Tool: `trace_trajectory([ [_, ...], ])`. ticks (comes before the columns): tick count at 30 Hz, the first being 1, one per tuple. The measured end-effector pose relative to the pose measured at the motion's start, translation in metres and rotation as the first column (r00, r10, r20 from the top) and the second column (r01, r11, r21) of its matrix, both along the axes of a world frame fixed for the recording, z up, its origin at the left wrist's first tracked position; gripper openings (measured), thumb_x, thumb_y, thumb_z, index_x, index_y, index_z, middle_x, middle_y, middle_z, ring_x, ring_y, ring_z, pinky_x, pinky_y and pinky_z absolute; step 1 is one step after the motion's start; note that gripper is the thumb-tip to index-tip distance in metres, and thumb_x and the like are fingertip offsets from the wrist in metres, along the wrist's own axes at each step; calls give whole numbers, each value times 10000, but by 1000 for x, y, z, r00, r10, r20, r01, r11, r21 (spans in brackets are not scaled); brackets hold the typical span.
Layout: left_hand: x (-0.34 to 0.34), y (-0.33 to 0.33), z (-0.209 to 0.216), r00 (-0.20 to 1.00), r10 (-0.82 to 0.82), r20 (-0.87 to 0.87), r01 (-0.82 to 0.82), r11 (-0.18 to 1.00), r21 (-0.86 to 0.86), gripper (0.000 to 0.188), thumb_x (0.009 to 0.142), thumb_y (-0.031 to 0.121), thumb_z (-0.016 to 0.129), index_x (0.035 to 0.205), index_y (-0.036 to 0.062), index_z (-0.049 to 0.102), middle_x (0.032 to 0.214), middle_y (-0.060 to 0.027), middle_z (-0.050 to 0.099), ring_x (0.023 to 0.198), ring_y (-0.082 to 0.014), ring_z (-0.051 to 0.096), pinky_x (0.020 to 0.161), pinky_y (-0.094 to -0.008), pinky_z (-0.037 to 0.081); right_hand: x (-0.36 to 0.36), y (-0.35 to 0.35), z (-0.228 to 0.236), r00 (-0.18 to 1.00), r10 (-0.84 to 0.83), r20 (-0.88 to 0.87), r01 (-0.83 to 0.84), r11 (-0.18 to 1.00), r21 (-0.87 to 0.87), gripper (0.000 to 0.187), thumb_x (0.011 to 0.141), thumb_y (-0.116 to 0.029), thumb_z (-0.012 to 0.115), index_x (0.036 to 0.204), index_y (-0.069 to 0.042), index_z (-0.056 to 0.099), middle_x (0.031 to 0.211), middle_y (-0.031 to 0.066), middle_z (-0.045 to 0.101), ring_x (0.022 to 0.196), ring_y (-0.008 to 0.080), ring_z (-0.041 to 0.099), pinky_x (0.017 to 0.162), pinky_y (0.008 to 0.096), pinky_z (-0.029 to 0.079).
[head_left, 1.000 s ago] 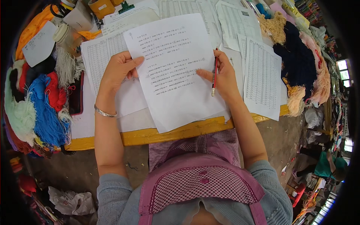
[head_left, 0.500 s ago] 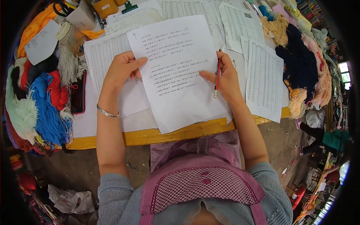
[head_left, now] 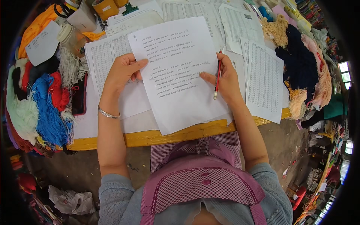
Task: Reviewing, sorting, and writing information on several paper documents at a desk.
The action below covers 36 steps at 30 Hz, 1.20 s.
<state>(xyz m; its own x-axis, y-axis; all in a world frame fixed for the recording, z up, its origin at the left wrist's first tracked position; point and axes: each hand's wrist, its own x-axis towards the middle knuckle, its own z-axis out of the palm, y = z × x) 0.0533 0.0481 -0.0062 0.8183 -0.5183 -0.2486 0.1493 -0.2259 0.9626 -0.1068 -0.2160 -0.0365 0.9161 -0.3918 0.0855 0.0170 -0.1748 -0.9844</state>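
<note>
From where I stand, the printed sheet [head_left: 180,112] is held over the other papers, its lower edge reaching the tabletop's [head_left: 138,140] yellow rim; I can't tell whether it touches there. Several lines in its lower block are struck through by hand. The left hand [head_left: 126,70] pinches the left margin, thumb on top and fingers behind. The right hand [head_left: 227,79] has its thumb on the right margin and grips a red-and-black pencil [head_left: 218,77] along the palm, eraser end toward the body. I'd judge the step to be reading or checking the list, since the pencil isn't set for writing. Any mark would call for turning it in the fingers, bringing its point to the paper and giving the page firm backing, with the left hand keeping it steady. Around it lie a table-printed sheet [head_left: 264,84] to the right and another printed form [head_left: 98,65] partly beneath it at the left. Farther out, blue yarn [head_left: 47,116] and red yarn [head_left: 59,96] are heaped on the left, navy yarn [head_left: 296,69] on the right, and a green binder clip [head_left: 129,8] sits at the back.
</note>
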Motion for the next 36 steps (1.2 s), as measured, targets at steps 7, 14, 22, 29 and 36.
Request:
trace_trajectory([
  [7, 1, 0, -1, 1000, -10, -1, 10, 1000, -3, 141, 874, 160, 714, 917, 26, 711, 695, -11, 661, 525, -45, 544, 463, -186, 357, 0, 0, 0, 1000, -11, 9, 11, 999, -34, 616, 736, -30, 816, 1246, 8, 474, 1075, 95, 618, 1002, 165, 593, 893, 276, 478],
  [14, 0, 0, 0, 1000, -11, 1, 11, 1000, 6, 140, 876, 162, 713, 919, 29, 711, 702, -11, 664, 530, -46, 548, 465, -186, 364, -1, 3, 0, 990, -110, 93, 130, 959, -254, 568, 787, -81, 797, 1258, -16, 484, 1198, 117, 574, 1051, 208, 569, 920, 321, 465],
  [22, -2, -2, 1, 1000, -4, 8, 4, 1000, 18, 146, 877, 163, 711, 909, 21, 706, 718, -20, 675, 535, -54, 562, 464, -192, 383, -6, 11, 7, 949, -89, 301, 250, 792, -556, 264, 895, -97, 669, 1148, -51, 606, 1066, 136, 630, 983, 276, 600, 864, 338, 480],
  [29, 4, 2, -5, 1000, -23, 15, 23, 999, 27, 157, 879, 168, 713, 915, 16, 701, 714, -23, 673, 524, -58, 560, 456, -193, 379, -31, 31, 34, 870, 480, -114, -493, 853, -173, 242, 1009, -183, 505, 1027, 7, 653, 896, 101, 699, 878, 169, 664, 838, 293, 509],
  [36, 4, 2, -8, 1000, -8, 2, 8, 1000, 14, 147, 875, 154, 716, 922, 15, 702, 714, -19, 673, 520, -56, 557, 452, -192, 370, -48, 31, 33, 899, 424, -106, -437, 860, -263, 218, 995, -159, 543, 1035, 21, 659, 875, 106, 712, 839, 172, 690, 779, 286, 539],
])
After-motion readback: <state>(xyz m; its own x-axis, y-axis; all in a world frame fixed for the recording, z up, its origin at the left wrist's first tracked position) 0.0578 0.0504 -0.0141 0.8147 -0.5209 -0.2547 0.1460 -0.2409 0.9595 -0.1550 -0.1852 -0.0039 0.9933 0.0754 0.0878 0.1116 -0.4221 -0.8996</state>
